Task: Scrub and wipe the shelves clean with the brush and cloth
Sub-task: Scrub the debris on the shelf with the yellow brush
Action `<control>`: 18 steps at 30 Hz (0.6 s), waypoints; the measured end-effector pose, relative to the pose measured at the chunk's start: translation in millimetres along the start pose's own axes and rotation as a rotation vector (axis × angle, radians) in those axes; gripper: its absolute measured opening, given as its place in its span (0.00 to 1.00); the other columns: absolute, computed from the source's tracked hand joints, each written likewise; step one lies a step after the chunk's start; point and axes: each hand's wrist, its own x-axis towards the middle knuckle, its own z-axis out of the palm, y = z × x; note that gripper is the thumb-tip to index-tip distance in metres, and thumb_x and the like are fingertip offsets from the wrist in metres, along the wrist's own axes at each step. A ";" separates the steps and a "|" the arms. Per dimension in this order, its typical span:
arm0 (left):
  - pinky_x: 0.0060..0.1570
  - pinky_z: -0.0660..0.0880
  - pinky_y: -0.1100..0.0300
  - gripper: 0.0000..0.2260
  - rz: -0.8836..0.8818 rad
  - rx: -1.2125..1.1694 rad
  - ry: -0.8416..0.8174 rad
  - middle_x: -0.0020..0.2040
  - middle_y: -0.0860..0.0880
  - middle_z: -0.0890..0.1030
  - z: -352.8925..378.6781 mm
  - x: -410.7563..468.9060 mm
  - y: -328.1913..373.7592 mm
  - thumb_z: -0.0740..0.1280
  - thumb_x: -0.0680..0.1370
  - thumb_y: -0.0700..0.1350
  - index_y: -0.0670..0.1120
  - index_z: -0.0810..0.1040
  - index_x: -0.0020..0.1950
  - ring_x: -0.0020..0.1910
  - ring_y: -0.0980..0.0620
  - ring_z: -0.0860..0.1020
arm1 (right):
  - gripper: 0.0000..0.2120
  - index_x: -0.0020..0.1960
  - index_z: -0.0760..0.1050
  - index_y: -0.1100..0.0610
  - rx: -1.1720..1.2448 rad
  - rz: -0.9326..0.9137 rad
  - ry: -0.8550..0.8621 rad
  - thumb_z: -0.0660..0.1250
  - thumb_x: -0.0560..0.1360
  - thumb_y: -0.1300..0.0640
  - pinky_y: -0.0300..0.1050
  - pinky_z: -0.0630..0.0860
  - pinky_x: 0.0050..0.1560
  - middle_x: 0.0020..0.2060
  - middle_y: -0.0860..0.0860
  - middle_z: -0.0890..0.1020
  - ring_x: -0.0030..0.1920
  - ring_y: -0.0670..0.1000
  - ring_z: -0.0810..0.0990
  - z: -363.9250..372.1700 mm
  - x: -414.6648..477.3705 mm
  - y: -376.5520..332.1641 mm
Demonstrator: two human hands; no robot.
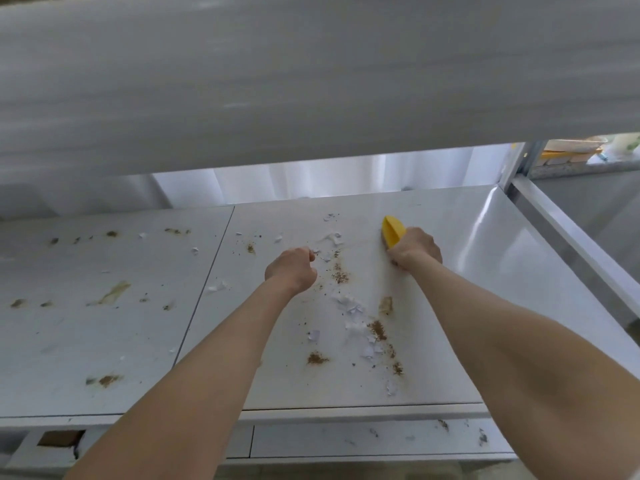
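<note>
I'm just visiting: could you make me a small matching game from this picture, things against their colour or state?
Things:
1 brush
2 left hand
3 crumbs
4 paper scraps

States:
A brown, strewn on the shelf
B yellow, gripped by the right hand
C white, torn
D fingers curled

Pairs: 1-B; 2-D; 3-A; 4-C.
</note>
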 end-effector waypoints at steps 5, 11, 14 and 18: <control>0.58 0.73 0.54 0.17 0.010 0.006 -0.022 0.65 0.48 0.75 4.7 0.1 7.0 0.60 0.78 0.44 0.48 0.71 0.68 0.63 0.48 0.73 | 0.14 0.55 0.73 0.54 -0.086 -0.164 -0.127 0.69 0.72 0.54 0.46 0.73 0.45 0.50 0.53 0.78 0.49 0.55 0.78 38.2 -33.8 -40.0; 0.60 0.72 0.53 0.17 0.053 -0.011 -0.003 0.66 0.49 0.74 0.9 -6.3 15.3 0.60 0.78 0.43 0.48 0.72 0.67 0.64 0.48 0.72 | 0.14 0.55 0.75 0.55 0.041 -0.181 -0.120 0.68 0.71 0.52 0.46 0.77 0.49 0.49 0.54 0.80 0.49 0.56 0.80 22.2 -31.1 -24.9; 0.60 0.72 0.54 0.18 0.029 -0.023 -0.011 0.66 0.48 0.74 -0.8 -9.4 9.2 0.60 0.78 0.42 0.48 0.70 0.68 0.64 0.49 0.72 | 0.16 0.59 0.75 0.54 0.045 -0.076 0.037 0.65 0.74 0.50 0.47 0.74 0.51 0.54 0.55 0.80 0.54 0.58 0.79 -6.8 -16.4 8.1; 0.60 0.72 0.54 0.18 -0.003 -0.026 -0.023 0.65 0.48 0.75 1.6 -13.8 2.5 0.60 0.79 0.42 0.47 0.70 0.68 0.64 0.48 0.72 | 0.15 0.59 0.74 0.56 -0.059 0.049 0.093 0.65 0.75 0.51 0.48 0.73 0.46 0.52 0.55 0.78 0.50 0.58 0.77 -19.2 -9.7 35.9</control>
